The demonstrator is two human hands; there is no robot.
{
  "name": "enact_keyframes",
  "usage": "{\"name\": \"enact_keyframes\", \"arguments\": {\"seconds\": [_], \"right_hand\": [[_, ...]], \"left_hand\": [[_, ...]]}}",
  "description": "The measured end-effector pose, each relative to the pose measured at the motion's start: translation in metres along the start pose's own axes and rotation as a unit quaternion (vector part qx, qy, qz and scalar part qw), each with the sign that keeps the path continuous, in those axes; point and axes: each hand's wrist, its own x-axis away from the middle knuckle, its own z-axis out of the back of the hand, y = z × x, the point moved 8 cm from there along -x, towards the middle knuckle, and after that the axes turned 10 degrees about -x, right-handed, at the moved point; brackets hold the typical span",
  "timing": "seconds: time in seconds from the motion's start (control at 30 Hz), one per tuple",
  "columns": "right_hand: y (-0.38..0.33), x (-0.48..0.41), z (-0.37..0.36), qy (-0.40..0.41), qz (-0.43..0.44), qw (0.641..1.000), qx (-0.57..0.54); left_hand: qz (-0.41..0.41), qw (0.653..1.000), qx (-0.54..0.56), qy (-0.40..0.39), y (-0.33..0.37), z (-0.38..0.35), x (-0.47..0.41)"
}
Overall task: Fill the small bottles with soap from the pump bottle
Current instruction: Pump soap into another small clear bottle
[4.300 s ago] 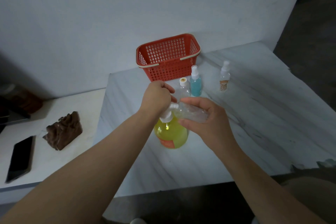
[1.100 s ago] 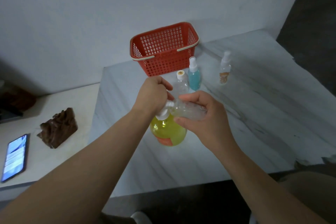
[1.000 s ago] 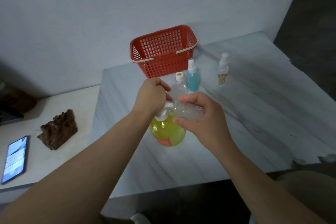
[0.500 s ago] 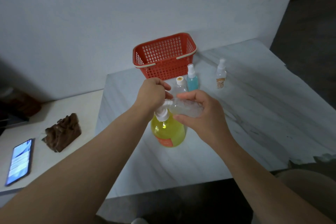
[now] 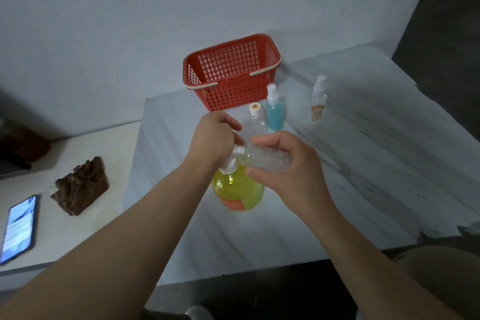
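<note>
Filling seems under way: left hand (image 5: 213,138) curls its fingers over the head of the pump bottle (image 5: 237,189); right hand (image 5: 284,173) grips a tilted small bottle (image 5: 262,160) at its spout; the next press likely needs the mouth kept aligned.

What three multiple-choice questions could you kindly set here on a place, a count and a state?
1. Where is the red basket? A. table's far side; B. floor; C. a shelf.
2. Small bottles standing unheld? A. one; B. three; C. five.
3. The right hand's clear bottle is: A. upright; B. tipped sideways toward the pump bottle; C. inverted.
Answers: A, it stands behind the bottles; B, capped clear bottle, blue spray bottle, labelled spray bottle; B, its mouth lies at the pump head gripped by the left hand.
</note>
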Motion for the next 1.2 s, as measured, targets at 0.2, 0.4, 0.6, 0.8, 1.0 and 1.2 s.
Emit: {"name": "enact_keyframes", "arguments": {"seconds": [0.2, 0.4, 0.6, 0.8, 1.0, 1.2], "right_hand": [[-0.002, 0.003, 0.001, -0.001, -0.004, 1.0, -0.007], [-0.006, 0.001, 0.001, -0.001, -0.006, 1.0, -0.029], [-0.005, 0.001, 0.001, -0.003, -0.012, 0.998, -0.053], [-0.006, 0.001, 0.002, -0.009, -0.005, 0.999, -0.036], [-0.002, 0.003, -0.002, -0.007, 0.003, 1.0, -0.025], [0.001, 0.002, -0.002, -0.005, 0.003, 1.0, -0.017]], "left_hand": [[0.0, 1.0, 0.005, 0.0, 0.001, 0.001, 0.005], [-0.008, 0.999, 0.039, 0.017, 0.008, 0.011, 0.006], [0.006, 0.998, 0.065, -0.006, 0.012, 0.009, 0.009], [-0.003, 1.0, 0.012, -0.005, 0.012, 0.006, 0.007], [-0.003, 1.0, -0.007, 0.004, 0.001, 0.004, 0.003], [0.0, 1.0, -0.011, 0.004, 0.0, 0.002, 0.0]]}}
